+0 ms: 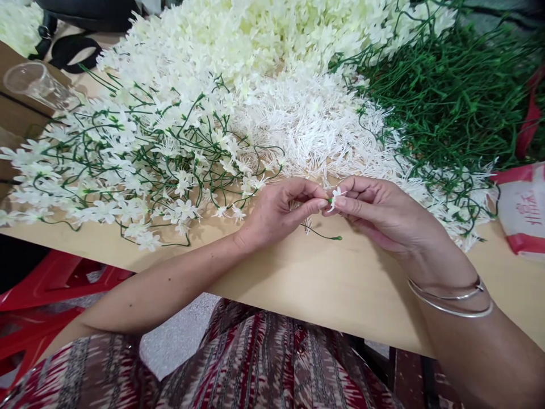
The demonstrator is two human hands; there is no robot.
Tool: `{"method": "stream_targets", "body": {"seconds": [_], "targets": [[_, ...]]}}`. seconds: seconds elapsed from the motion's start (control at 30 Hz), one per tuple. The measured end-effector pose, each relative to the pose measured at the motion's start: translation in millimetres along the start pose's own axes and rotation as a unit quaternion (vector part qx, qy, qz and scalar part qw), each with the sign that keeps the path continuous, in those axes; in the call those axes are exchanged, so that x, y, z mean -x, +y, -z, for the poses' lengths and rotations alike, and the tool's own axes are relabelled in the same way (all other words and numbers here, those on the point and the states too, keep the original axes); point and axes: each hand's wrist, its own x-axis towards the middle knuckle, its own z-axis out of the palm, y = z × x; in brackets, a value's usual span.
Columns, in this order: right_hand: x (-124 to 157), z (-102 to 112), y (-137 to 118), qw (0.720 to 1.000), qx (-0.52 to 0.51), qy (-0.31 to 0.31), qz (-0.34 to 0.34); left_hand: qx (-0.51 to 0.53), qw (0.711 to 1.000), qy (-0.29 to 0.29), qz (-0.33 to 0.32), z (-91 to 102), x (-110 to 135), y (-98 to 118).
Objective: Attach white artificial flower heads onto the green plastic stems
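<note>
My left hand (283, 210) pinches a green plastic flower stem (326, 237), whose tip shows between thumb and forefinger and whose tail seems to trail out below the fingers. Against that tip, my right hand (381, 213) holds a small white artificial flower (336, 199) between thumb and fingertips. The two hands meet just above the near part of the table. Left of them lies a spread of white flowers on green stems (140, 153). Straight beyond is a heap of thin white stamen pieces (298, 125). Bare green stems (451, 102) form a pile at the right.
Loose pale petals (255, 34) are heaped at the back of the table (315, 284). A clear plastic cup (36, 82) lies tipped at the left, near a black bag (89, 14). A red and white packet (522, 207) sits at the right edge. Red stools (55, 281) stand below left.
</note>
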Motion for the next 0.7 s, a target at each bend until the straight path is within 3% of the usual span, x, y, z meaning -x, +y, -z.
{"method": "stream_targets", "body": {"seconds": [0.43,0.7], "targets": [[-4.6,-2.3,0.5,1.0,0.012,-0.003,0.019,0.061,0.997,-0.021,0.037,-2.1,2.3,-6.0],[-7.2,0.7,10.2,0.997,0.056,0.011,0.051,0.031,0.999,-0.014,0.022,-1.5,2.3,-9.5]]}}
